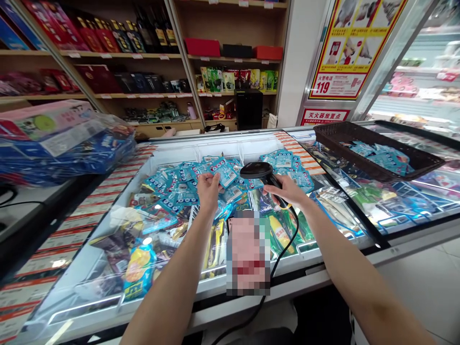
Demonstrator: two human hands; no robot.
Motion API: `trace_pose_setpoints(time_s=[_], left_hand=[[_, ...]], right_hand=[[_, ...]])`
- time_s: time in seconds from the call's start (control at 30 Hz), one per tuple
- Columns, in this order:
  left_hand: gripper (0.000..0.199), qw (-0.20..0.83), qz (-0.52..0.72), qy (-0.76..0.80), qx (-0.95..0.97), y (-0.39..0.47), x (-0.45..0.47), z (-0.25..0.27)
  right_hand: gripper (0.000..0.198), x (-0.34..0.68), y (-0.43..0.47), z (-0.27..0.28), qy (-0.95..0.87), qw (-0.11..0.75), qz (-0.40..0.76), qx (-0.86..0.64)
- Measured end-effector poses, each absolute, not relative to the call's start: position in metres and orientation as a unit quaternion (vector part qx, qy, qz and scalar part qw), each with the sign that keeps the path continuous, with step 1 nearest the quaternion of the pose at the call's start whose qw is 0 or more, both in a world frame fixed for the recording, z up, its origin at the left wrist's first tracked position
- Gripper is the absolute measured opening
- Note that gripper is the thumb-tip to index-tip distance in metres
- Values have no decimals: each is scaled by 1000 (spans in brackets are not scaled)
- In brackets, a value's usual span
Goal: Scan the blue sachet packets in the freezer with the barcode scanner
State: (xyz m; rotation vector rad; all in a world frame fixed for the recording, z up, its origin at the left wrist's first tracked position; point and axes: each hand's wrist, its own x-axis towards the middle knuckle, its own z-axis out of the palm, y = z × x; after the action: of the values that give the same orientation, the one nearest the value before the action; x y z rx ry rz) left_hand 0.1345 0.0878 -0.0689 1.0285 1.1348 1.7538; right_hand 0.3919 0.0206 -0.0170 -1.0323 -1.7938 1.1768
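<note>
My right hand (283,190) grips a black handheld barcode scanner (257,170) by its handle, its head over the blue packets. A black cable (296,223) runs from the scanner down past the freezer's front edge. Between the thumb and fingers of my left hand (208,189) is the edge of a blue packet (225,173), held just left of the scanner head. Many similar blue packets (179,184) lie piled on the glass lid beneath and to the left of my hand. Another heap of blue packets (287,165) lies behind the scanner.
A brown basket (381,170) with several blue packets stands at the right. Plastic-wrapped boxes (61,139) are stacked at the left. Ice-cream packs (140,268) show under the glass. A blurred-out rectangle (247,258) lies near the front edge. Shelves (230,59) stand behind.
</note>
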Motion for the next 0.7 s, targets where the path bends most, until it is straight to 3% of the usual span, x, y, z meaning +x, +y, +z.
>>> trace_pose_setpoints(time_s=[0.7], left_hand=[[41,392,688,438,425,88,134,-73]], right_hand=[[39,390,22,-22,-713,334,457,-414]])
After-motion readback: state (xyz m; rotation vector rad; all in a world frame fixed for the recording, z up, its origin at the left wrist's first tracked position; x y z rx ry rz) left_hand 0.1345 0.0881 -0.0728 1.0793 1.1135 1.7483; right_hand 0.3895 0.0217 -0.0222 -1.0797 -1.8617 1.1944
